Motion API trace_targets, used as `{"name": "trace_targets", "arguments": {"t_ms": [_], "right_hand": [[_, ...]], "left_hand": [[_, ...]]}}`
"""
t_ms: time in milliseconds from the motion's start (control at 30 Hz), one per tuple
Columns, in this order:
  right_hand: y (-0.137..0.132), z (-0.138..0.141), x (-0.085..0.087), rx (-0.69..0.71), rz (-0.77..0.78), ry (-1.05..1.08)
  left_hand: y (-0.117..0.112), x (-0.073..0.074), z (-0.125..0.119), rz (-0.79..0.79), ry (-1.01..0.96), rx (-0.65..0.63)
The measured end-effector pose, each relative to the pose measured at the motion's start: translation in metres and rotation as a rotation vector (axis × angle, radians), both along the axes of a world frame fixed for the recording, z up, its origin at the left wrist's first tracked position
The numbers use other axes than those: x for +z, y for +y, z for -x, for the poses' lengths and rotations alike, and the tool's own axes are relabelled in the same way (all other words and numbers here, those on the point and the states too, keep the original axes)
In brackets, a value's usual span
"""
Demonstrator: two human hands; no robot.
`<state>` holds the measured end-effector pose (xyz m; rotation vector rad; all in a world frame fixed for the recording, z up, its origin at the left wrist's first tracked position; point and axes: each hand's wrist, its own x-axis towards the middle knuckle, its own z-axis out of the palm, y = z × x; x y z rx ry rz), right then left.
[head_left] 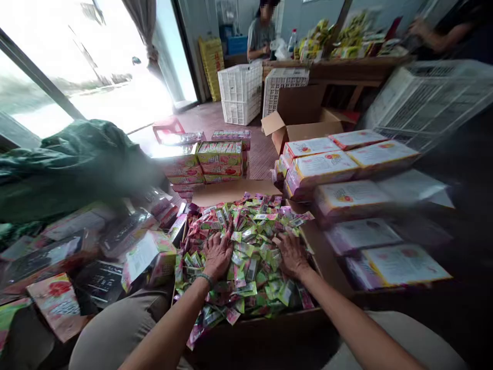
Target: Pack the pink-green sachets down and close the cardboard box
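A cardboard carton (327,257) between my knees is heaped with small pink and green foil packets (250,257). My left hand (218,254) rests on the left part of the heap, its fingers apart and pointing forward. On the right part lies my right hand (291,253), also spread, with some fingertips partly sunk among the packets. I see nothing gripped in either hand.
Stacked product boxes (323,167) stand at the right, more boxes (219,156) beyond the carton. Loose boxes (148,257) and a green sheet (69,169) lie at the left. White crates (241,92) and a person (260,38) at a table (346,64) are farther back.
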<state>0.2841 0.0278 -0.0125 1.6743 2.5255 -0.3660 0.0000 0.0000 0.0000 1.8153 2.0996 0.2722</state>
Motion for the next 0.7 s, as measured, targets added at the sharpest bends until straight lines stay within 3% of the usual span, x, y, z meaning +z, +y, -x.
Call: {"name": "trace_targets", "arguments": {"t_ms": [133, 233, 333, 400, 500, 600, 700], "right_hand": [[-0.009, -0.018, 0.026, -0.03, 0.144, 0.045], [-0.012, -0.023, 0.055, -0.051, 0.213, 0.045], [-0.01, -0.012, 0.079, -0.024, 0.13, 0.087], [-0.006, 0.004, 0.083, 0.038, -0.013, 0.135], [0.009, 0.036, 0.072, 0.169, -0.191, 0.152], [0.039, 0.059, 0.051, 0.212, -0.184, 0.115], [0.067, 0.063, 0.029, 0.129, -0.07, 0.05]], "left_hand": [[-0.002, 0.022, 0.008, -0.099, -0.091, -0.03], [-0.004, 0.042, 0.021, -0.347, -0.141, -0.046], [-0.006, 0.052, 0.044, -0.575, -0.072, 0.044], [-0.009, 0.045, 0.06, -0.582, 0.04, 0.114], [-0.019, 0.015, 0.077, -0.385, 0.194, 0.112], [-0.028, -0.018, 0.079, -0.186, 0.263, 0.076], [-0.029, -0.038, 0.072, -0.105, 0.305, 0.06]]}}
